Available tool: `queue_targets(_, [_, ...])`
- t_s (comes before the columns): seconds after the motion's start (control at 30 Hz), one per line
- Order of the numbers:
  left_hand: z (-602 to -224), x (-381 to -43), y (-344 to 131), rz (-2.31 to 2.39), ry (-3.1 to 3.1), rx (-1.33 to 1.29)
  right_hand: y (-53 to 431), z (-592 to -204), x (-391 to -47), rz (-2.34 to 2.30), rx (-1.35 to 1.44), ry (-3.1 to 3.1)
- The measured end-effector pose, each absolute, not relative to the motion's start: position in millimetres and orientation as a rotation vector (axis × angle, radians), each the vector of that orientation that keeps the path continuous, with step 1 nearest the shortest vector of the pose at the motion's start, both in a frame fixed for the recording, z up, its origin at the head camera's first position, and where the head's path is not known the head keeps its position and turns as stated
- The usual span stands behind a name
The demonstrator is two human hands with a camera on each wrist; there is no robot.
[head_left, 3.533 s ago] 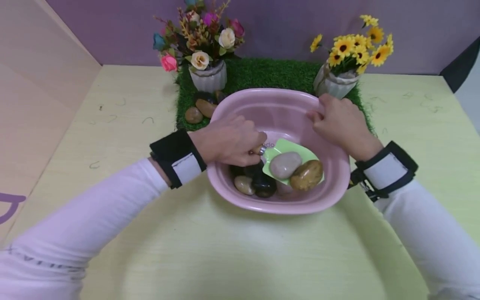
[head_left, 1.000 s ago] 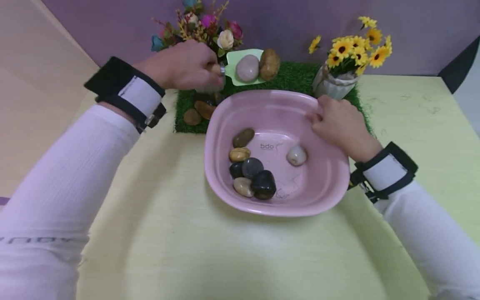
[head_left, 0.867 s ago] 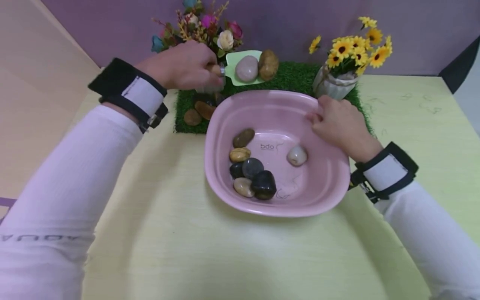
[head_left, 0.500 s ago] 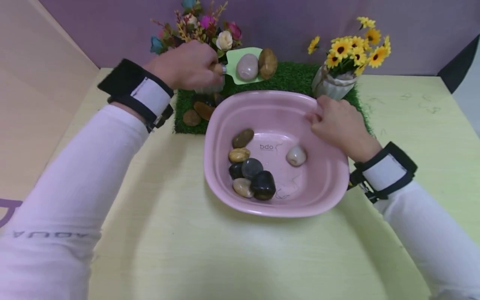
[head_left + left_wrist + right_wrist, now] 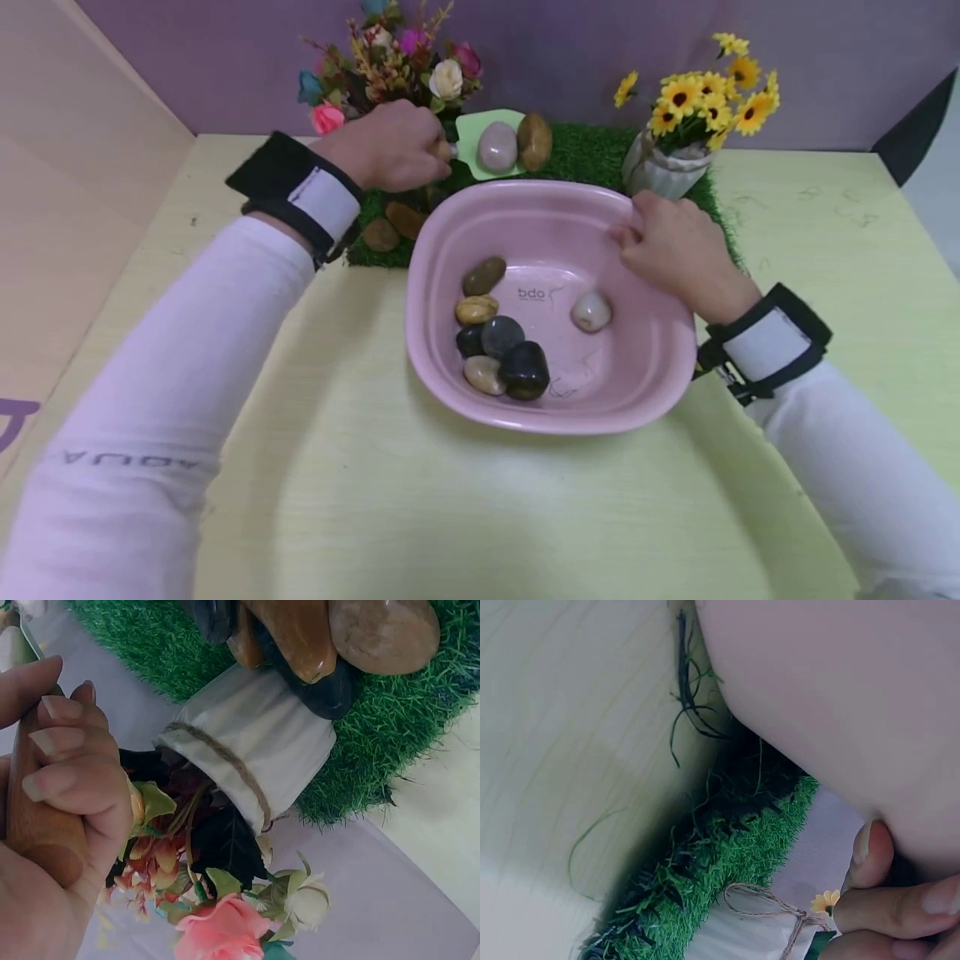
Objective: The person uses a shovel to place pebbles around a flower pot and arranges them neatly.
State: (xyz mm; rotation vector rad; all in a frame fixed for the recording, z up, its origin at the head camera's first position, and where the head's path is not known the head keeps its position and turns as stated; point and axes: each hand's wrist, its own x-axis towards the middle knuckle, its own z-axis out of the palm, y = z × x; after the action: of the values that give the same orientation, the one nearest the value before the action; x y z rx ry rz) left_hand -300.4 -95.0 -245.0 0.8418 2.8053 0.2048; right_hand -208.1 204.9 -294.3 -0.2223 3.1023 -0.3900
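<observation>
My left hand (image 5: 397, 148) grips the wooden handle (image 5: 49, 832) of a small trowel with a light green blade (image 5: 468, 150). On the blade sit a pale pinkish stone (image 5: 497, 147) and a brown stone (image 5: 535, 142), past the far rim of a pink basin (image 5: 551, 419). My right hand (image 5: 678, 250) holds the basin's far right rim, thumb inside, other fingers against the outer wall in the right wrist view. Several stones lie at the basin's left side, including a large black stone (image 5: 525, 371); one whitish stone (image 5: 592, 311) lies apart at right.
Artificial grass (image 5: 588, 146) lies behind the basin. It carries a vase of mixed flowers (image 5: 247, 735) behind my left hand, a vase of yellow flowers (image 5: 667, 171) at right, and several stones (image 5: 381, 235) at left. A purple wall (image 5: 555, 58) stands behind.
The left hand has lifted the trowel with both stones out of the basin to beyond its far rim, then lowered it slightly over the last half second. The right hand stays on the rim.
</observation>
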Motion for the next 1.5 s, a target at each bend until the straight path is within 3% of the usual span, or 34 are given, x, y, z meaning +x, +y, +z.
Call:
queue_targets(0.77, [-262.3, -304.8, -93.8, 0.179, 2.738, 0.767, 205.3, -295.7, -207.9, -0.414, -0.246, 3.11])
queue_targets(1.5, [-273.3, -311.2, -91.4, 0.114, 2.617, 0.86, 205.6, -295.3, -208.5, -0.408, -0.247, 3.112])
